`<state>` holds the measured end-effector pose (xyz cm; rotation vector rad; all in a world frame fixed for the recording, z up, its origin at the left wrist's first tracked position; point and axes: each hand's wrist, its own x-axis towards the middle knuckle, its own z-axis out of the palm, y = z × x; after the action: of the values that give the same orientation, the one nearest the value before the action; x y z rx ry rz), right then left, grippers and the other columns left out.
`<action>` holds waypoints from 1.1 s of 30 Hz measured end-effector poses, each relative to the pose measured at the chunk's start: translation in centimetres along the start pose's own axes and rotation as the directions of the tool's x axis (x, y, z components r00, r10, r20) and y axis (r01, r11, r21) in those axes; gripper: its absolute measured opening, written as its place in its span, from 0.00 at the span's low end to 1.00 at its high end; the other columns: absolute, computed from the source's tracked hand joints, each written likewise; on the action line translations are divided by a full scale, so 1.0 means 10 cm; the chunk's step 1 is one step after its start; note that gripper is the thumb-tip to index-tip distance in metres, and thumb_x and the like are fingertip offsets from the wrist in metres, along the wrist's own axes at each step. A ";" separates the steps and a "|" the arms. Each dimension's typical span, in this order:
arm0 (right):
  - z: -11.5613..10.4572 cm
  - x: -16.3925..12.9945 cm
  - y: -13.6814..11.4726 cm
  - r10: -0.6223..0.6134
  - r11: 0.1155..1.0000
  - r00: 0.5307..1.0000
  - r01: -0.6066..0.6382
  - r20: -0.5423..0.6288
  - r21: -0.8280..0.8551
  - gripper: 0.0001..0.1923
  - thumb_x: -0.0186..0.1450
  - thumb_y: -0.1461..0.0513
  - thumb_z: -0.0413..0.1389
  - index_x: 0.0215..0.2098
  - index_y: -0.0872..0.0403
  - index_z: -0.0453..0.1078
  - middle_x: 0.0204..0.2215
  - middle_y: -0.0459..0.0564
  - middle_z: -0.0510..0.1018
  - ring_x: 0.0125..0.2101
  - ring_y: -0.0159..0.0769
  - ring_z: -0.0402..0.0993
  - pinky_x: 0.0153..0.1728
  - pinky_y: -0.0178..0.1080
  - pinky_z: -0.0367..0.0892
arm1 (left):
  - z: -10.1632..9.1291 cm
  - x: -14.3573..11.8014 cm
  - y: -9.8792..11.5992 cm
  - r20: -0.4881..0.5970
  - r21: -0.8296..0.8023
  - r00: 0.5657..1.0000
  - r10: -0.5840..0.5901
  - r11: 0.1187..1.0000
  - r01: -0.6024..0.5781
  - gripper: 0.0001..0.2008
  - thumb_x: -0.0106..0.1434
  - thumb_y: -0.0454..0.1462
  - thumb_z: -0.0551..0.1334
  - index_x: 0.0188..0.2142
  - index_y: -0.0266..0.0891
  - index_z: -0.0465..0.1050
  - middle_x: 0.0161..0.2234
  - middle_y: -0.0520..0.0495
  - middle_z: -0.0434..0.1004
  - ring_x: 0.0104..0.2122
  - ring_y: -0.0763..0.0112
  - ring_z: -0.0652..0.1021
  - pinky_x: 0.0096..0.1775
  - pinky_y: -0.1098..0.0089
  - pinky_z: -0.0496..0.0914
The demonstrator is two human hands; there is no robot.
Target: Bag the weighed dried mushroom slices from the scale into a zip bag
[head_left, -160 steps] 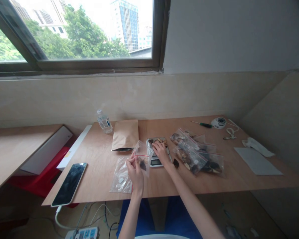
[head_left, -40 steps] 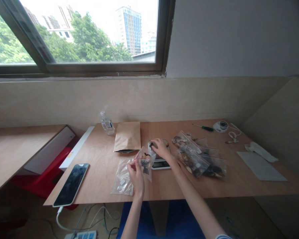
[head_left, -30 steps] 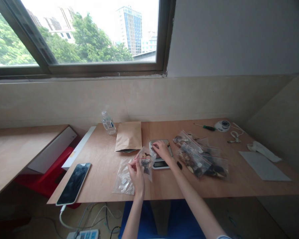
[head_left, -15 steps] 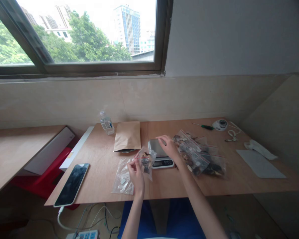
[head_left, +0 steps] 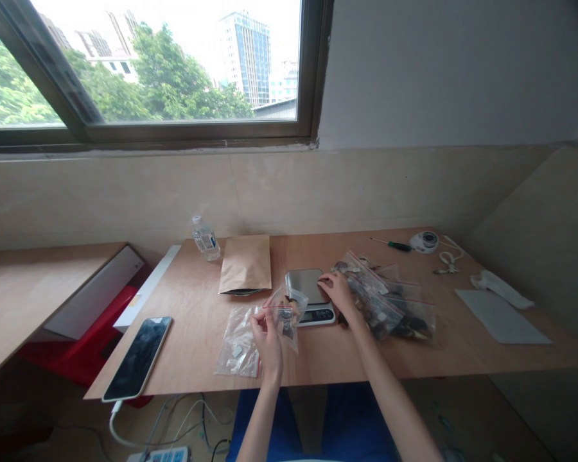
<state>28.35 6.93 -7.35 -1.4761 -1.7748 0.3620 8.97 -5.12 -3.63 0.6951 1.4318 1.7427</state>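
Closest to the camera, the left hand (head_left: 268, 333) is pinching the top edge of a small clear zip bag (head_left: 286, 313), fingers closed on it, so the bag hangs off the table (head_left: 318, 359) just in front of the kitchen scale (head_left: 309, 296). There's a bit of dark stuff inside the bag, can't make out what exactly. Right beside that hand, flat on the wood, lies a pile of empty clear bags (head_left: 236, 333).

The right hand (head_left: 340, 292) is a little further in, resting at the right edge of the scale, right up against a heap of filled zip bags (head_left: 390, 305) with dark and brownish pieces in them. Fingers look loosely curled, but I honestly can't tell if it's gripping anything.

Off to the left near the table's edge there's a phone (head_left: 137, 358), screen dark. Behind the scale sits a brown paper pouch (head_left: 246, 264), and next to it a small water bottle (head_left: 205, 238). Way over on the far right: a green-handled screwdriver (head_left: 393, 244), a roll of tape (head_left: 424, 240), and a grey sheet (head_left: 501, 316) near the right edge.
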 end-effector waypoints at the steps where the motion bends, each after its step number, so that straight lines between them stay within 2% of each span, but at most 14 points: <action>1: -0.02 0.01 -0.07 0.000 1.000 1.000 0.000 -0.006 0.014 0.08 0.60 0.60 0.52 0.31 0.54 0.73 0.32 0.51 0.73 0.34 0.39 0.70 0.40 0.43 0.66 | 0.00 0.00 0.00 0.004 0.012 1.000 -0.003 1.000 0.003 0.15 0.58 0.49 0.58 0.30 0.40 0.60 0.40 0.44 0.75 0.40 0.65 0.76 0.40 0.67 0.69; 3: -0.08 0.01 -0.28 -0.008 0.997 1.000 0.010 -0.023 0.080 0.09 0.60 0.59 0.53 0.31 0.54 0.73 0.30 0.50 0.73 0.30 0.37 0.70 0.36 0.41 0.66 | 0.00 -0.01 0.00 0.016 0.026 1.000 0.003 1.000 -0.003 0.15 0.59 0.49 0.57 0.31 0.40 0.61 0.38 0.45 0.75 0.39 0.65 0.77 0.40 0.66 0.69; 6: -0.19 0.00 -0.72 -0.060 0.968 0.998 0.060 -0.009 0.242 0.10 0.61 0.57 0.54 0.33 0.54 0.73 0.30 0.50 0.74 0.29 0.34 0.70 0.34 0.38 0.67 | 0.01 -0.01 -0.01 0.027 0.034 0.998 0.058 0.998 -0.059 0.14 0.60 0.48 0.57 0.31 0.40 0.63 0.39 0.44 0.75 0.44 0.64 0.75 0.45 0.64 0.67; 9: -0.32 -0.03 -1.10 -0.150 0.940 0.978 0.097 0.144 0.326 0.12 0.60 0.56 0.55 0.39 0.52 0.73 0.33 0.49 0.74 0.32 0.33 0.71 0.35 0.36 0.67 | 0.02 -0.02 -0.01 0.038 0.022 0.996 0.078 0.997 -0.079 0.13 0.60 0.47 0.57 0.32 0.39 0.63 0.42 0.44 0.74 0.46 0.64 0.74 0.46 0.64 0.66; 11: -0.38 -0.07 -1.23 -0.172 0.935 0.962 0.092 0.211 0.342 0.13 0.61 0.56 0.54 0.43 0.51 0.71 0.36 0.49 0.74 0.35 0.33 0.71 0.37 0.36 0.67 | 0.02 -0.02 0.00 0.042 0.007 0.997 0.057 0.998 -0.058 0.13 0.60 0.47 0.57 0.32 0.39 0.63 0.42 0.43 0.74 0.44 0.64 0.75 0.45 0.63 0.67; 13: -0.42 -0.14 -1.27 -0.146 0.939 0.967 0.069 0.207 0.337 0.14 0.63 0.55 0.51 0.43 0.51 0.70 0.38 0.50 0.74 0.37 0.34 0.70 0.39 0.37 0.67 | 0.01 -0.02 0.00 0.033 -0.006 0.999 0.038 0.999 -0.038 0.14 0.60 0.48 0.57 0.32 0.39 0.62 0.42 0.43 0.75 0.44 0.63 0.75 0.46 0.63 0.67; 16: -0.37 -0.34 -1.21 -0.042 0.952 0.985 -0.010 0.166 0.305 0.16 0.65 0.53 0.48 0.46 0.51 0.68 0.44 0.52 0.71 0.40 0.37 0.70 0.43 0.40 0.66 | 0.00 0.00 0.00 0.013 -0.028 0.999 0.036 0.999 -0.035 0.13 0.60 0.47 0.57 0.31 0.39 0.62 0.44 0.42 0.74 0.48 0.63 0.73 0.48 0.63 0.65; 19: -0.20 -0.61 -1.14 0.107 0.941 0.980 -0.154 0.168 0.300 0.28 0.61 0.50 0.52 0.56 0.51 0.58 0.53 0.57 0.65 0.48 0.42 0.68 0.49 0.46 0.63 | 0.01 -0.01 -0.01 0.021 -0.075 0.998 0.052 0.996 -0.050 0.13 0.61 0.46 0.57 0.31 0.40 0.61 0.48 0.42 0.72 0.51 0.63 0.71 0.51 0.62 0.63; 22: 0.01 -0.79 -1.12 0.191 0.876 0.958 -0.264 0.213 0.404 0.41 0.57 0.50 0.57 0.63 0.51 0.44 0.57 0.60 0.62 0.53 0.45 0.64 0.52 0.50 0.61 | 0.04 -0.06 -0.01 0.060 -0.111 0.997 0.044 0.993 -0.037 0.13 0.60 0.47 0.57 0.32 0.40 0.62 0.50 0.43 0.71 0.52 0.63 0.71 0.51 0.61 0.63; 24: 0.09 -0.82 -1.16 0.197 0.819 0.958 -0.279 0.211 0.502 0.44 0.58 0.51 0.56 0.64 0.51 0.38 0.57 0.60 0.63 0.54 0.44 0.64 0.53 0.50 0.60 | 0.07 -0.11 0.02 0.110 -0.100 0.993 0.046 0.994 -0.035 0.12 0.60 0.47 0.57 0.33 0.40 0.64 0.50 0.43 0.71 0.53 0.63 0.70 0.52 0.62 0.63; 26: 0.11 -0.81 -1.22 0.191 0.769 0.963 -0.268 0.191 0.580 0.42 0.61 0.52 0.54 0.64 0.50 0.36 0.57 0.59 0.63 0.54 0.41 0.64 0.54 0.49 0.59 | 0.08 -0.17 0.06 0.164 -0.073 0.985 0.061 0.996 -0.050 0.12 0.60 0.47 0.57 0.34 0.40 0.66 0.50 0.43 0.70 0.54 0.63 0.68 0.53 0.62 0.62; 28: 0.05 -0.77 -1.29 0.160 0.730 0.970 -0.240 0.182 0.640 0.36 0.63 0.53 0.51 0.63 0.50 0.40 0.56 0.58 0.65 0.53 0.39 0.66 0.54 0.47 0.61 | 0.08 -0.20 0.10 0.199 -0.045 0.977 0.082 0.996 -0.075 0.13 0.61 0.47 0.55 0.35 0.40 0.68 0.52 0.42 0.68 0.55 0.62 0.67 0.54 0.61 0.61; 30: -0.06 -0.75 -1.35 0.099 0.714 0.980 -0.192 0.175 0.673 0.26 0.65 0.53 0.49 0.59 0.50 0.51 0.51 0.55 0.70 0.51 0.39 0.68 0.52 0.46 0.62 | 0.06 -0.19 0.13 0.202 -0.031 0.972 0.118 0.993 -0.114 0.14 0.63 0.47 0.53 0.37 0.40 0.69 0.55 0.41 0.65 0.56 0.61 0.65 0.55 0.61 0.60; 33: -0.22 -0.74 -1.40 0.053 0.748 0.988 -0.134 0.142 0.650 0.17 0.66 0.52 0.46 0.46 0.52 0.67 0.43 0.53 0.76 0.46 0.41 0.71 0.50 0.44 0.65 | 0.00 -0.09 0.16 0.159 -0.029 0.972 0.174 0.985 -0.171 0.14 0.63 0.45 0.55 0.44 0.41 0.67 0.58 0.42 0.60 0.57 0.63 0.63 0.55 0.62 0.59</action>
<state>20.27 -4.47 0.40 -1.0335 -1.4253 1.0336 9.13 -6.00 -2.00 0.9544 1.2790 1.7821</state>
